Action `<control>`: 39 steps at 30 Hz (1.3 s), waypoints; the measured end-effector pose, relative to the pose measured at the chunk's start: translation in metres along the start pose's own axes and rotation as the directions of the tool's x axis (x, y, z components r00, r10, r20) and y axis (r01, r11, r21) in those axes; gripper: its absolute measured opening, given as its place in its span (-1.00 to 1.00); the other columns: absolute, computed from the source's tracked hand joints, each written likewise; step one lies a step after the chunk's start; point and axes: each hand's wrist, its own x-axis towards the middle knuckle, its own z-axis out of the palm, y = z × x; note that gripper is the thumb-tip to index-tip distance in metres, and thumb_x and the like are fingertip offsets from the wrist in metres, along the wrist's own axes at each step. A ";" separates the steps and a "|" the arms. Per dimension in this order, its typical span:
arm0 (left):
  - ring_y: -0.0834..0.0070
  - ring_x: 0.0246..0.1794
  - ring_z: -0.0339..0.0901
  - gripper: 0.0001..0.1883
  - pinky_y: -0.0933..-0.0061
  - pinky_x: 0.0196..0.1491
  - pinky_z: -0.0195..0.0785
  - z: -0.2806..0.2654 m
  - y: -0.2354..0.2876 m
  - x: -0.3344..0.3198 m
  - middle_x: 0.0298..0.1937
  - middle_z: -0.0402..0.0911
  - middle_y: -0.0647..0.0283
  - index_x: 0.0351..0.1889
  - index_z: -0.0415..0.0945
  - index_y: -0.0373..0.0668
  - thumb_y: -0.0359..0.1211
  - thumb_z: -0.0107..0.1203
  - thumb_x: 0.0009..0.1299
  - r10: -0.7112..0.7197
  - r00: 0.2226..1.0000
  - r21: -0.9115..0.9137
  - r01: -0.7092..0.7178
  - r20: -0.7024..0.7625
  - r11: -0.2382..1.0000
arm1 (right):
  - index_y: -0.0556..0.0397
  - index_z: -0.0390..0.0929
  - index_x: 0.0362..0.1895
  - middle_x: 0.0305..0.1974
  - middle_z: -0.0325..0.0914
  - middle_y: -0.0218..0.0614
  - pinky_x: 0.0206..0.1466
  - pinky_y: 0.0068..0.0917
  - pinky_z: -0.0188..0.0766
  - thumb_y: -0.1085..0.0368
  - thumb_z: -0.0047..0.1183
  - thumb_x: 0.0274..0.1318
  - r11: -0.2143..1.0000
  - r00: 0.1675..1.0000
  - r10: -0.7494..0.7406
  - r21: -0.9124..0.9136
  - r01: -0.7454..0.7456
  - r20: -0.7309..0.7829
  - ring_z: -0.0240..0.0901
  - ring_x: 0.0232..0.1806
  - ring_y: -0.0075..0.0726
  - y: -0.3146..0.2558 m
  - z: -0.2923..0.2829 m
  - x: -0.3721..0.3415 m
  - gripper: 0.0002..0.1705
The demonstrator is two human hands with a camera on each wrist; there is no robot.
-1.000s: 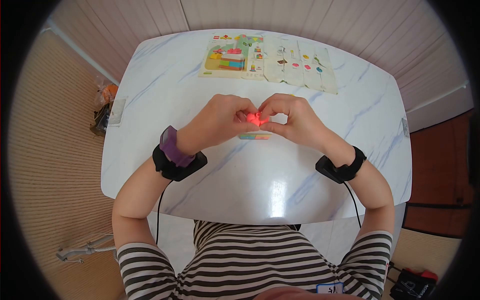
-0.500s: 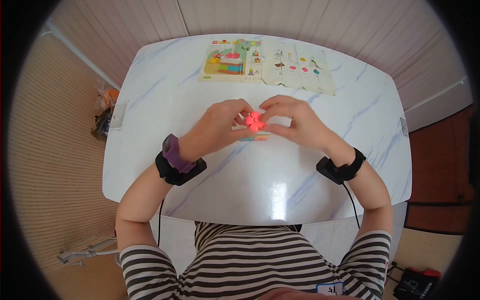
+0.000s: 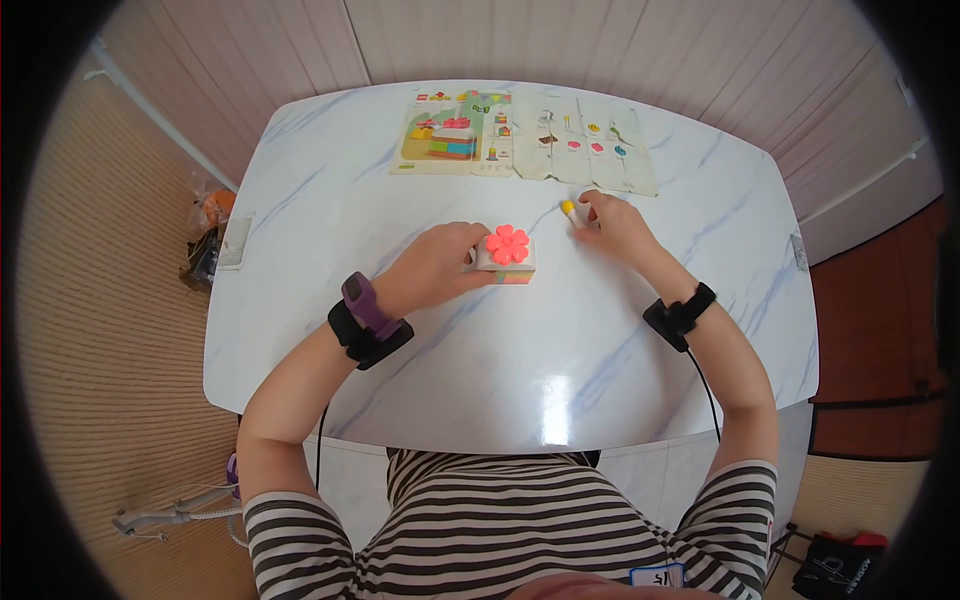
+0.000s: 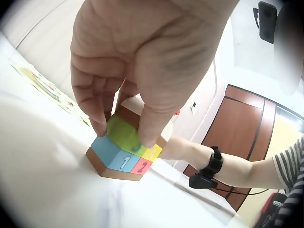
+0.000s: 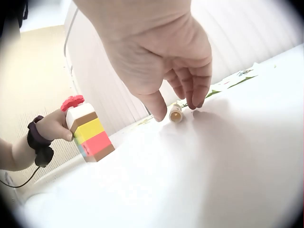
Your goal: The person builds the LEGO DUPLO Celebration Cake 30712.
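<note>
A stack of toy bricks (image 3: 516, 277) stands on the table, in brown, blue, red, green and yellow layers with a white top. On its top sits a pink flower piece (image 3: 508, 245). My left hand (image 3: 437, 268) grips the stack from the left; in the left wrist view its thumb and fingers pinch the green brick (image 4: 124, 136). Farther back and to the right lies a small candle piece (image 3: 568, 207), white with a yellow tip. My right hand (image 3: 617, 230) is over it, and in the right wrist view the candle's hollow end (image 5: 176, 116) shows between thumb and fingertips, which are apart.
A creased instruction sheet (image 3: 525, 140) with pictures of bricks lies along the far side of the marbled white table (image 3: 470, 370). A pale panelled wall (image 3: 600, 45) rises just behind the table.
My right hand has left the pink flower and moved right to the candle. The flower now sits uncovered on the stack, and my left hand has shifted down to the stack's side.
</note>
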 end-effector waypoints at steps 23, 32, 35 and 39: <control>0.60 -0.37 0.48 -0.71 0.59 -0.30 0.32 -0.046 0.048 0.024 -0.33 0.57 0.33 -0.17 0.49 -0.25 -0.36 0.26 0.19 0.183 0.935 -0.122 -0.229 -0.303 0.966 | 0.04 0.30 0.04 -0.36 0.46 -0.31 -0.15 -0.49 0.48 0.45 0.02 0.11 0.672 0.878 -0.357 0.566 0.478 -0.318 0.47 -0.33 -0.43 -0.101 -0.050 -0.024 -0.62; 0.62 -0.39 0.51 -0.74 0.64 -0.29 0.38 -0.045 0.053 0.026 -0.37 0.57 0.32 -0.22 0.47 -0.25 -0.44 0.25 0.15 0.181 0.919 -0.146 -0.245 -0.350 0.959 | 0.12 0.38 -0.12 -0.33 0.55 -0.26 -0.23 -0.52 0.52 0.43 0.06 0.12 0.644 0.857 -0.333 0.569 0.511 -0.393 0.56 -0.32 -0.40 -0.109 -0.046 -0.024 -0.77; 0.50 -0.42 0.57 -0.76 0.55 -0.32 0.43 -0.043 0.053 0.027 -0.42 0.60 0.22 -0.27 0.44 -0.27 -0.43 0.22 0.14 0.190 0.912 -0.155 -0.261 -0.363 0.953 | 0.15 0.42 -0.18 -0.30 0.56 -0.25 -0.24 -0.51 0.53 0.45 0.07 0.11 0.670 0.860 -0.340 0.544 0.506 -0.380 0.57 -0.32 -0.37 -0.110 -0.047 -0.026 -0.82; 0.42 -0.45 0.58 -0.77 0.50 -0.34 0.44 -0.042 0.053 0.027 -0.47 0.60 0.16 -0.31 0.42 -0.28 -0.43 0.21 0.13 0.181 0.921 -0.128 -0.237 -0.345 0.963 | 0.16 0.43 -0.20 -0.31 0.56 -0.25 -0.25 -0.48 0.54 0.46 0.07 0.10 0.689 0.837 -0.377 0.484 0.539 -0.396 0.57 -0.33 -0.32 -0.108 -0.046 -0.026 -0.83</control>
